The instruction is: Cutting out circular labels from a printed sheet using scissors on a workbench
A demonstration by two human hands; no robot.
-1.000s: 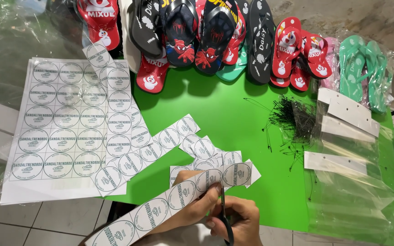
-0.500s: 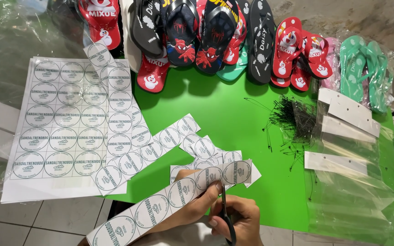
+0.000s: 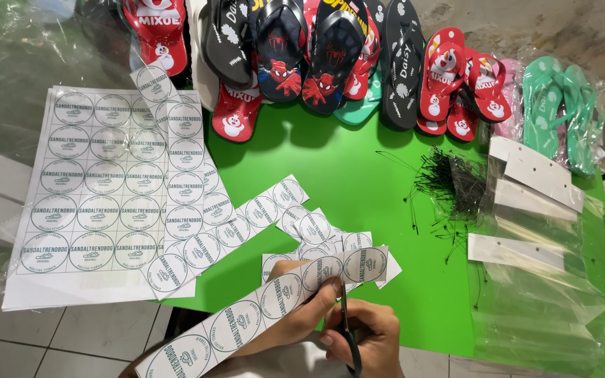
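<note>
My left hand [image 3: 295, 318] pinching the label strip [image 3: 260, 311] at six o'clock above the green table [image 3: 358, 182], right hand [image 3: 365, 343] closed on scissors [image 3: 348, 336] (handles hidden, blades barely visible), strip's lower end cut off.

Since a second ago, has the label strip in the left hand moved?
No: the label strip ends at the same spot beside the cut squares on the green table.

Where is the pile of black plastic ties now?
The pile of black plastic ties lies on the green table, right of centre, beside the clear bags with white headers, below the red sandals.
</note>
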